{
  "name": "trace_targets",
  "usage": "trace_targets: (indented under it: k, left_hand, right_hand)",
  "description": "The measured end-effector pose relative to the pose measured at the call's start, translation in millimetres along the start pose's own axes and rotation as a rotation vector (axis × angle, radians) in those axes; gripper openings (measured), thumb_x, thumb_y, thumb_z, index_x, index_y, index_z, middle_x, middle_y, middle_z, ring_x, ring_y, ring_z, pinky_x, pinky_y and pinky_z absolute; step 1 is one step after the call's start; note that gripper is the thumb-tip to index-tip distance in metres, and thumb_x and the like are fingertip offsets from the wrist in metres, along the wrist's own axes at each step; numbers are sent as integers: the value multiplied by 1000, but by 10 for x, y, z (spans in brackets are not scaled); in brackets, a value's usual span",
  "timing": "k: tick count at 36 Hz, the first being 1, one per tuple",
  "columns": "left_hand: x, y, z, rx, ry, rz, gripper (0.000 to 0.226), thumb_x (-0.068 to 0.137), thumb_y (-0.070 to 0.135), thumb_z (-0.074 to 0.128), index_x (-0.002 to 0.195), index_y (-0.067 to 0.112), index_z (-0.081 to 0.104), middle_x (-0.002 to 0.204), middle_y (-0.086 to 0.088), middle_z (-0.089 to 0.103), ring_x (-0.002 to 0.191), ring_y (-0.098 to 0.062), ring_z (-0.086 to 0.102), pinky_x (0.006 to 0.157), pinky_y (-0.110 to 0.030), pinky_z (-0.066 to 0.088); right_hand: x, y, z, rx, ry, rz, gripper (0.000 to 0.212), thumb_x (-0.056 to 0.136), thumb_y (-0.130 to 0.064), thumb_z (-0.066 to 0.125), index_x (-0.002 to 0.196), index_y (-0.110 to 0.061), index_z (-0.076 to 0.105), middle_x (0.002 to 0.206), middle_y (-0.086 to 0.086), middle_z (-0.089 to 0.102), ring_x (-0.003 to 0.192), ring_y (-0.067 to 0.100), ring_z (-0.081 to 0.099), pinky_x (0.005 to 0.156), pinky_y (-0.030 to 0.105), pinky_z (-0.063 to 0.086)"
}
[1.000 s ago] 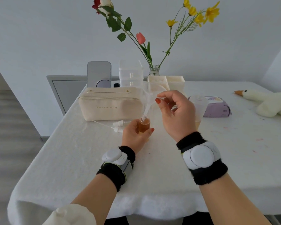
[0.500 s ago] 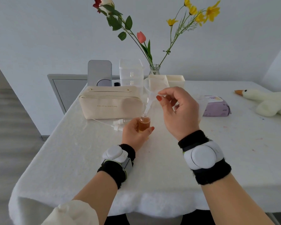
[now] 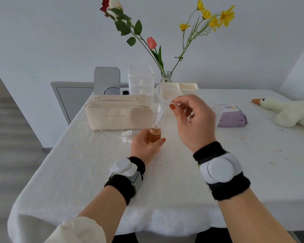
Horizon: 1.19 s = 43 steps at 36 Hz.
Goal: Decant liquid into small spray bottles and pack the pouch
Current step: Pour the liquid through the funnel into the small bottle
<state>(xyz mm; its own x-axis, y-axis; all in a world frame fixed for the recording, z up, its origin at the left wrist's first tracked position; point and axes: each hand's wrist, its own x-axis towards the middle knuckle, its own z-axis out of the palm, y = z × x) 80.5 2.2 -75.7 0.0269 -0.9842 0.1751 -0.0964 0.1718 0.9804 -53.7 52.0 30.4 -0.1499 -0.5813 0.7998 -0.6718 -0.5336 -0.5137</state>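
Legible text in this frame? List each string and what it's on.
"... OF NO MAN'S LAND": small gold print on the front of the pouch; the first word is unclear.
Wipes pack: print on the top label and the side, too blurred to read.
No other text shows.

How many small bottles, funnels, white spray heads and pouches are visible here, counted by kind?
Small bottle: 1, held in the left hand
Funnel: 1, pinched by the right hand
White spray heads: 2, lying beside the pouch
Pouch: 1
Total: 5
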Motion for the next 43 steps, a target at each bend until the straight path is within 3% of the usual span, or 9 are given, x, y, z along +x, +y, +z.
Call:
trace_targets:
  k: [3,12,16,20,28,33,38,41,43]
  left_hand:
    - [-1,-9,6,-3,4,0,36,80,12,85,112,12,69,102,-6,75,97,-21,71,66,-17,57]
    - [13,-23,12,6,4,2,38,80,13,85,113,10,68,102,-5,75,97,-21,72,76,-33,63]
    - [12,-27,13,-5,2,-2,38,80,13,85,113,12,68,102,-4,75,97,-20,72,72,-27,62]
    - [11,-33,9,1,-2,-1,38,79,15,85,114,12,68,103,-4,75,97,-19,72,72,-24,60]
    - [13,-35,14,9,0,-13,37,79,13,85,112,11,69,101,-5,75,97,-22,72,88,-49,60]
    - [6,-26,15,5,0,-16,36,79,15,86,111,13,69,101,-3,75,97,-20,72,90,-49,59]
    - [3,-26,10,-8,9,-28,35,78,12,86,109,11,70,101,-6,75,98,-23,72,89,-51,59]
    - [7,-32,11,-14,4,-40,35,78,11,86,109,12,70,101,-6,76,98,-25,72,88,-53,59]
    - [12,-36,8,-13,1,-47,33,78,12,86,107,13,70,100,-5,76,97,-25,72,86,-54,59]
  right_hand:
    - [-10,14,-1,-9,-32,1,3,92,-18,73,94,-20,72,79,-7,65,71,14,56,63,11,35]
    - [-50,25,22,-5,-2,-3,6,92,-16,73,95,-20,72,79,-9,64,71,16,55,63,15,41]
    - [-53,28,16,-3,-5,2,6,92,-17,72,96,-21,72,80,-8,64,71,14,55,64,13,40]
    - [-66,40,12,-3,-33,24,4,93,-20,72,96,-22,72,80,-7,65,72,17,56,65,20,44]
    - [-69,36,12,5,-23,34,5,92,-20,72,97,-23,72,79,-9,63,72,16,56,65,23,47]
    - [-67,36,-11,31,-14,47,4,93,-19,71,97,-21,71,79,-8,64,73,20,57,65,27,48]
    - [-5,58,-82,111,51,81,4,94,-18,71,94,-22,70,77,-5,67,71,17,59,65,24,48]
    - [30,112,-123,118,107,99,7,93,-18,71,93,-24,69,75,-13,65,69,7,58,63,18,46]
    - [52,166,-137,149,137,135,6,93,-19,71,93,-24,69,74,-16,64,69,6,59,62,25,50]
